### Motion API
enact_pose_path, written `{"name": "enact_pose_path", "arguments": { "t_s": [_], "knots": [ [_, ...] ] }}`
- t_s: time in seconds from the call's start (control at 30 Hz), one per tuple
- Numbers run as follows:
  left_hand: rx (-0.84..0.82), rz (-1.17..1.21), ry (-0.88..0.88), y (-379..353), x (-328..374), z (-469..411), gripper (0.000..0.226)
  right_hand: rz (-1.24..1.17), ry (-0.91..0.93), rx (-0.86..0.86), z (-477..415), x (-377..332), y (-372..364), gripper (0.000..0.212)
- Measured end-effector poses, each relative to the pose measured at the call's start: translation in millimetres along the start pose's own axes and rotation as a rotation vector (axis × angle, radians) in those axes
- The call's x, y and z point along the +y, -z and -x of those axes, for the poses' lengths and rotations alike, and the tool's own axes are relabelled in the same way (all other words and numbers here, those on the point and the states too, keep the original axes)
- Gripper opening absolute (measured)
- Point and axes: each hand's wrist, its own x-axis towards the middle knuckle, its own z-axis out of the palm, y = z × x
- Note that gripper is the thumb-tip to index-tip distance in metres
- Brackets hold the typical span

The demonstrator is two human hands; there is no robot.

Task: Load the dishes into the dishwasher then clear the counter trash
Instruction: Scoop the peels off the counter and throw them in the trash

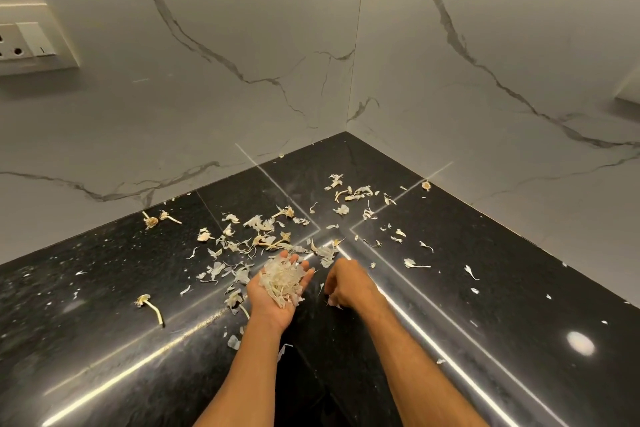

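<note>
Dry garlic peels [263, 236] and stems lie scattered over the black granite counter [104, 288] in the corner. My left hand [268, 302] is palm up over the counter, cupped around a heap of gathered peels [282, 281]. My right hand [348, 284] hovers palm down just right of it, fingers curled, with a small peel [333, 302] at its fingertips. More peels [349, 193] lie toward the corner, and others [415, 264] off to the right.
White marble-pattern walls [242, 46] close the counter at the back and right. A socket and switch plate [31, 42] sits on the left wall. A garlic stem [150, 307] lies alone at the left. Bright light strips reflect on the counter.
</note>
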Motion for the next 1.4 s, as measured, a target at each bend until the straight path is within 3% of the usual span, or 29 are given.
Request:
{"name": "enact_pose_path", "arguments": {
  "t_s": [0.33,0.43,0.7,0.87,0.93,1.0,1.07,1.13,1.33,1.4],
  "knots": [
    [-0.009,-0.009,0.0,5.1,-0.5,-2.8,0.044,-0.361,-0.164,0.178,-5.6,6.4,-9.8,0.026],
    [-0.001,-0.012,0.004,8.5,-0.3,-3.4,0.045,-0.319,-0.143,0.17,-5.6,-4.5,-10.2,0.01],
    [0.028,-0.015,-0.007,9.0,-1.5,-1.9,0.046,-0.087,-0.062,0.152,-10.3,-22.9,-19.9,0.015],
    [0.015,-0.04,-0.007,5.0,-5.3,0.3,0.047,-0.135,-0.114,0.145,-13.3,-11.7,-15.4,0.018],
    [0.03,-0.048,0.002,2.8,-11.4,-0.8,0.047,-0.307,-0.202,0.113,-10.6,-2.1,-5.7,0.011],
    [0.05,-0.048,0.012,-0.1,-19.3,-3.1,0.049,-0.638,-0.285,0.055,-3.3,4.5,9.2,0.015],
    [0.046,-0.043,0.034,-4.5,-31.9,-6.1,0.053,-0.944,-0.285,0.048,2.2,11.1,24.8,0.008],
    [0.023,-0.036,0.06,-11.7,-46.6,-6.8,0.052,-1.073,-0.233,0.064,6.1,12.2,39.4,0.01],
    [-0.114,-0.055,0.129,-38.7,-90.8,-22.2,0.054,-0.68,-0.169,0.139,12.5,22.5,62.4,0.015],
    [-0.108,-0.046,0.141,-48.1,-106.0,-26.0,0.047,-0.694,-0.156,0.221,16.7,36.2,71.6,0.009]
  ]
}}
